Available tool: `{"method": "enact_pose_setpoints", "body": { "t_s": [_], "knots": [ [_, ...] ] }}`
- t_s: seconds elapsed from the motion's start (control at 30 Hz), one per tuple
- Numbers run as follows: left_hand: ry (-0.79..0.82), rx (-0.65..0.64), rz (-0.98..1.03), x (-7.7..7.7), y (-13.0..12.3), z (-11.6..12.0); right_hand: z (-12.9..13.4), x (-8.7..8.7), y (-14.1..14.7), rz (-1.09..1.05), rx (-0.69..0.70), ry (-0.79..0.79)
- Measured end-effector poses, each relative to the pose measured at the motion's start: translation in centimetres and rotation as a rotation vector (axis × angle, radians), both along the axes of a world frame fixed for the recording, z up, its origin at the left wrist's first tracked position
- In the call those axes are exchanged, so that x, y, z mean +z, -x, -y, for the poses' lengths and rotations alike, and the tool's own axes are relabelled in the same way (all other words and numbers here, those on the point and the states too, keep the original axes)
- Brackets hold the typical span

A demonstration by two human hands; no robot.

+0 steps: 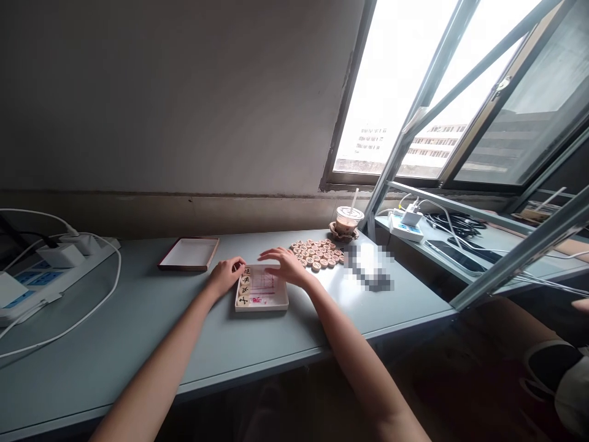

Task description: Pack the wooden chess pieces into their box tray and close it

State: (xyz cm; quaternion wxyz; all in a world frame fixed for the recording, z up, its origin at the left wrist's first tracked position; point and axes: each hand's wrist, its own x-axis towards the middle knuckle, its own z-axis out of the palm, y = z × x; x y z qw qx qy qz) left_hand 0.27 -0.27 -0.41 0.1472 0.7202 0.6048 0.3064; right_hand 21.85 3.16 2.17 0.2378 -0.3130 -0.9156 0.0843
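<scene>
A shallow white box [276, 305] lies on the desk before me, with several round xiangqi pieces [243, 290] lined up along its left wall. Printed paper with pink lines covers its floor. My left hand [225, 274] is closed at the far left corner of the box, fingers curled over the rim. Over the box's far right side, my right hand [288, 268] is held palm down with its fingers apart and nothing visible in them. Just right of that hand, a cluster of wooden xiangqi pieces [317, 253] lies flat on the desk.
The box lid [188, 255] lies inside up at the back left. A lidded drink cup [348, 220] with a straw stands behind the pieces, near a metal post [391, 166]. Power strips [59, 264] and white cables are at the left. A pixelated patch covers something at right.
</scene>
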Motion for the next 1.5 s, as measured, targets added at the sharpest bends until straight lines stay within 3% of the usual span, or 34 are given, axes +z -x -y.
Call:
{"method": "enact_pose_setpoints", "body": {
  "t_s": [0.1,0.53,0.8,0.93,1.1,1.2,1.33,1.5],
  "knots": [
    [0.037,-0.115,0.123,-0.1,0.0,-0.1,1.3,0.2,1.3,0.085,0.127,0.012],
    [0.101,-0.189,0.243,0.6,0.1,0.1,1.9,-0.2,2.2,0.123,0.067,-0.060],
    [0.089,-0.143,0.163,0.1,0.0,0.0,1.0,-0.1,1.3,-0.142,0.027,0.031],
    [0.088,-0.134,0.131,0.2,-0.1,0.2,-0.6,0.0,-0.7,-0.246,-0.131,0.035],
    [0.105,-0.118,0.123,0.3,-0.1,0.4,-2.7,-1.1,-3.9,-0.006,-0.419,-0.132],
    [0.106,-0.112,0.111,0.3,-0.2,0.5,-2.8,-1.2,-4.4,0.044,-0.497,-0.194],
    [0.097,-0.100,0.106,0.3,-0.3,0.6,-1.4,0.1,-2.9,-0.043,-0.374,-0.182],
    [0.045,-0.103,0.094,0.1,-0.4,0.5,1.2,1.2,0.4,0.017,0.155,0.056]
  ]
}}
